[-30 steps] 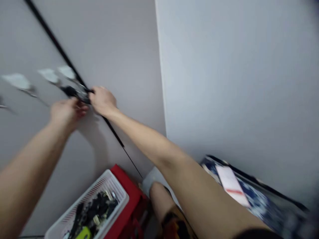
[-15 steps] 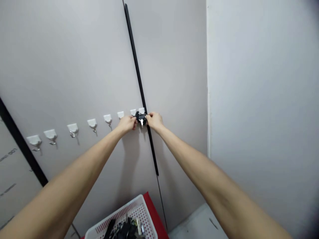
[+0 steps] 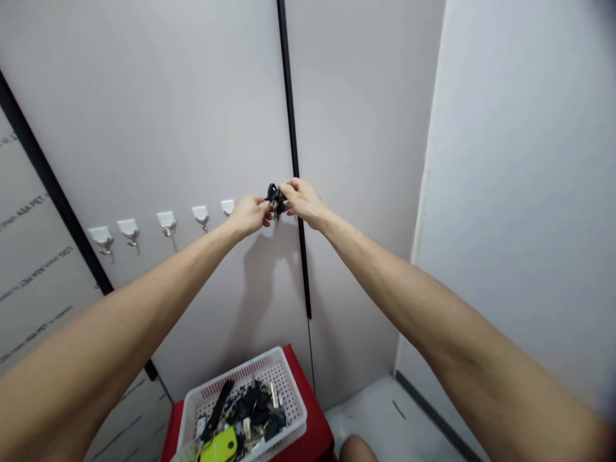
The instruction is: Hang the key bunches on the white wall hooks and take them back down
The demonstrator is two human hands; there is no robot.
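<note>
Between my two hands, in front of the pale cabinet door, is a bunch of keys with black heads and dark fobs. My left hand pinches its left side with closed fingers. From the right, my right hand grips it with thumb and fingers. Left of my hands runs a row of white adhesive hooks with metal prongs, stuck to the door. Hooks behind my hands are hidden from view.
Below stands a white perforated basket of keys, black fobs and a yellow-green case, on a red stool or box. Long black handle strips edge the doors. A white wall rises at the right.
The view has shifted, bringing more of the basket into sight. My hands have drawn the keys away from the hooks at the row's right end and hold them closer to me.
</note>
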